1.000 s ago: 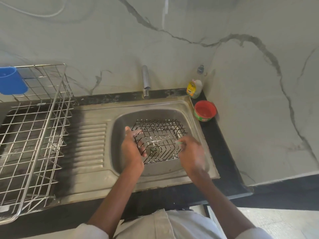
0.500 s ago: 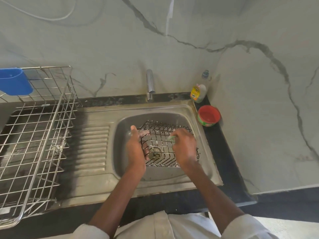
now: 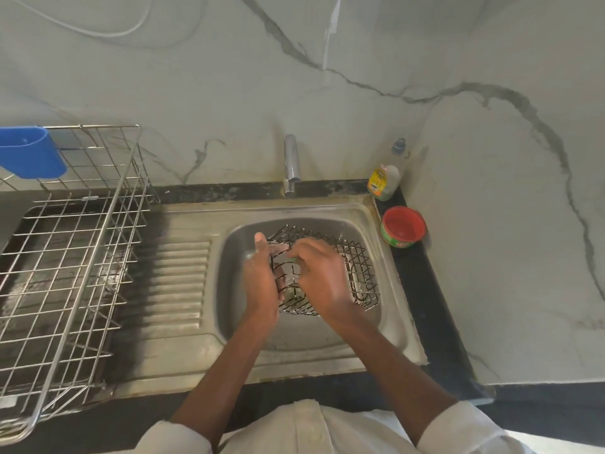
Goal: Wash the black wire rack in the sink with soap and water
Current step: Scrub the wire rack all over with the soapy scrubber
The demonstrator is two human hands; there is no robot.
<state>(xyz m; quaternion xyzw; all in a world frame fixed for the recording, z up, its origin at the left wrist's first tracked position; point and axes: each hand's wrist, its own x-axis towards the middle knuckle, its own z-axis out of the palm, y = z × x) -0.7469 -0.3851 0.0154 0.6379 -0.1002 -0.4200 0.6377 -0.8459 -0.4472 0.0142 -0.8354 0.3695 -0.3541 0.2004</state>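
Right hand (image 3: 322,276) has slid left across the black wire rack (image 3: 355,273), fingers pinching a green scrubber; left hand (image 3: 262,280) grips the rack's left edge inside the steel sink (image 3: 376,326).

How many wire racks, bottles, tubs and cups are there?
Wire racks: 2, black rack in the sink, silver rack on the drainboard
Bottles: 1, soap bottle
Tubs: 1, red tub
Cups: 1, blue cup
Total: 5

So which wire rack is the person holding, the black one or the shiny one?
The black rack, the one down in the sink. The left hand grips its left edge and the right hand is on it. The silver rack sits untouched on the left.
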